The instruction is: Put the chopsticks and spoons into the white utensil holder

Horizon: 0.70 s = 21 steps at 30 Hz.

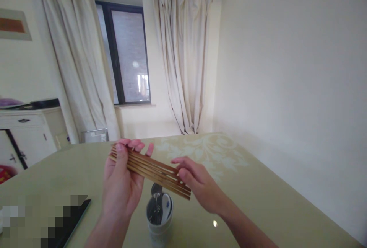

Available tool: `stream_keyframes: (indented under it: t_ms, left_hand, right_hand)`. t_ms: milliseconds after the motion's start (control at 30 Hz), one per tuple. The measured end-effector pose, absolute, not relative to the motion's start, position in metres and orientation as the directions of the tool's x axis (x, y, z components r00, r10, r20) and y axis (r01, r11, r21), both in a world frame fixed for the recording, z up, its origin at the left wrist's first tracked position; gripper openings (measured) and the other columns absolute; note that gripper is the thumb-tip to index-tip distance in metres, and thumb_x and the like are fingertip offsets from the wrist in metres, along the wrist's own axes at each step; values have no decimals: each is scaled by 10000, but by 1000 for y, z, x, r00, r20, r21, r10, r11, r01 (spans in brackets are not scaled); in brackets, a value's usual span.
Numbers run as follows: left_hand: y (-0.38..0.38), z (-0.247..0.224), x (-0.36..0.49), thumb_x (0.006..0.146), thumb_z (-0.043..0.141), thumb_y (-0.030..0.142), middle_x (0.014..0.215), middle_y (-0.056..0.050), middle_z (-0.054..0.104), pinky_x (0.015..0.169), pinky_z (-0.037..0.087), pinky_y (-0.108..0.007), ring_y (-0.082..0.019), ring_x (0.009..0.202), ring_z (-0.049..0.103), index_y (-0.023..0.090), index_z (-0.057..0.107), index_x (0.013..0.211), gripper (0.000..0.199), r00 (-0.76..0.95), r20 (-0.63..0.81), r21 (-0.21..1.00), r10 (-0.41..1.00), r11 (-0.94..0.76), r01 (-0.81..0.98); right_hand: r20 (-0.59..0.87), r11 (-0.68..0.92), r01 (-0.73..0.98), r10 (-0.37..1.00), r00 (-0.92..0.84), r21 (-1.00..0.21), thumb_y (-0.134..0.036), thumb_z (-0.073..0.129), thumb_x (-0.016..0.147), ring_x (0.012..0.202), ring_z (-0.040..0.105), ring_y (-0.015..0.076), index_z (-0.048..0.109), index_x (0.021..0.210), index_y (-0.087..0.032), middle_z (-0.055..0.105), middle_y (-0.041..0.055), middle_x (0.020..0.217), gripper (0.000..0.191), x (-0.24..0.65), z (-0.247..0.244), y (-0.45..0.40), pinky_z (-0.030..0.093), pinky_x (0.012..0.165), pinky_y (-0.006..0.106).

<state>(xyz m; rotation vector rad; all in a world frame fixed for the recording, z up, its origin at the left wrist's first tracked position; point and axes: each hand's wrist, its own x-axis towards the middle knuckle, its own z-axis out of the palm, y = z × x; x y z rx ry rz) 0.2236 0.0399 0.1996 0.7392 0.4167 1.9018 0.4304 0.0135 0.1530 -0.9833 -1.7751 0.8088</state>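
A fan of several brown wooden chopsticks (155, 171) lies across my left hand (122, 179). The left thumb presses on their left ends, and the fingers support them from behind. At the other end, my right hand (197, 179) has its thumb and fingers closed around the upper chopsticks near their tips. Below the chopsticks stands a pale cup (160, 229) holding metal cutlery (155, 211) and a white spoon (166, 206) with a blue mark. The chopsticks hide part of the cutlery behind them.
The hands are above a glossy greenish table (246, 209) with a pale floral pattern. A dark flat object (76, 217) lies at the left front, partly pixelated. The right table edge runs along a white wall (295, 87). Beyond are curtains (186, 49) and a white cabinet (31, 125).
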Motion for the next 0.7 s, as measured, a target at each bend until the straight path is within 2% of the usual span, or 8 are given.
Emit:
stream_keyframes:
  t_ms: [100,200,267,333,433,500,533,700]
  left_hand:
    - [36,192,241,909,790,418,882,46,692,967,653,-368,-102,822,674,252,704,948,190,-277,299,580,913,-405,-707]
    - [37,189,245,904,799,406,872,50,690,964,649,-354,-94,799,663,249,701,947,190,-269,285,571,920,-389,-723]
    - [37,188,244,911,792,405,868,50,687,970,643,-346,-91,798,658,251,701,948,183,-265,290,574,920,-388,-721]
    - [38,187,241,911,792,407,866,50,684,984,636,-345,-88,795,654,252,705,960,184,-251,305,576,918,-388,-720]
    - [40,186,237,897,809,405,853,56,673,995,632,-344,-80,769,644,253,710,978,199,-216,322,576,922,-372,-728]
    - [42,186,234,894,813,398,844,61,667,986,632,-332,-77,755,641,251,709,977,198,-203,314,579,928,-356,-733]
    - [43,186,233,896,811,394,840,62,665,981,631,-328,-76,751,642,250,707,975,195,-205,307,579,929,-354,-734]
    - [41,179,250,889,806,447,851,62,667,875,640,-311,-92,727,649,271,695,1060,269,-186,238,618,953,-296,-729]
  right_hand:
    - [313,460,390,868,-385,-798,-478,537,1060,722,572,147,688,1061,-209,646,-12,816,309,417,157,2,381,635,254]
    - [305,457,453,878,-370,-766,-465,533,1061,702,550,138,647,915,-200,610,-17,769,323,414,157,0,359,622,253]
    - [227,387,397,891,-393,-832,-523,597,1017,641,557,127,617,911,-206,618,-21,753,335,418,156,1,364,578,238]
    - [78,233,262,867,-492,-937,-574,664,958,565,574,116,591,949,-212,647,-23,737,369,423,157,2,377,533,220]
    - [-81,-32,80,679,-729,-996,-633,696,905,513,605,126,571,1004,-213,642,-37,651,449,428,156,5,421,537,219]
    - [-81,-91,34,593,-801,-995,-680,689,886,486,595,122,569,1005,-208,601,-59,585,501,428,153,8,423,534,213]
    - [-63,-77,21,597,-800,-997,-697,676,887,466,573,110,569,995,-205,589,-65,573,515,426,151,10,412,519,204]
    - [119,100,-66,774,-622,-993,-664,605,960,416,415,64,566,883,-190,522,-78,555,481,415,141,15,328,422,181]
